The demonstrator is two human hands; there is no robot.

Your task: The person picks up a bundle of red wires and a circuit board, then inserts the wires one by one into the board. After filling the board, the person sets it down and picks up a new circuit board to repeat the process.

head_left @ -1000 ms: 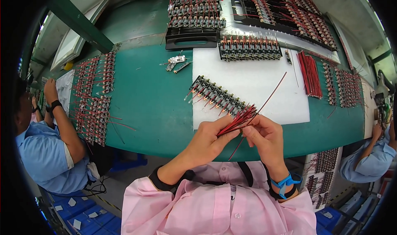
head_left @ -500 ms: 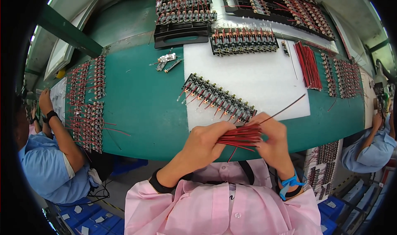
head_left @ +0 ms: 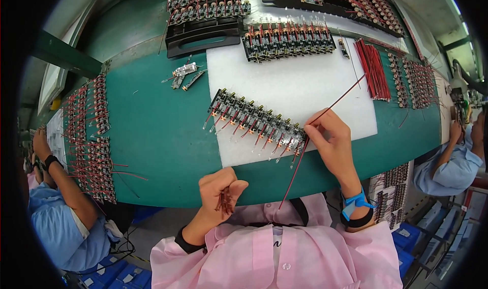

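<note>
My left hand [head_left: 216, 190] is closed in a fist around a bundle of red wires [head_left: 224, 203], held low near the table's front edge; only part of the bundle shows. Between thumb and forefinger, my right hand [head_left: 331, 144] pinches a long thin red wire [head_left: 339, 98] at the right end of a slanted row of small circuit boards [head_left: 256, 120]. Wire runs from the fingers both up to the right and down to the left; whether it is one piece I cannot tell. Short red wires stick out along the row, which lies on a white foam sheet [head_left: 274, 78].
Behind lies another board row [head_left: 290, 42], beside a black tray [head_left: 203, 41] of boards. A red wire pile [head_left: 372, 69] is at right, loose small parts [head_left: 185, 74] at left. More wired boards [head_left: 89, 121] line the left side. Co-workers sit on both sides.
My hands have parted. The left drew back toward me with the wire bundle; the right moved up to the row's right end with a single wire. The view shifted slightly.
</note>
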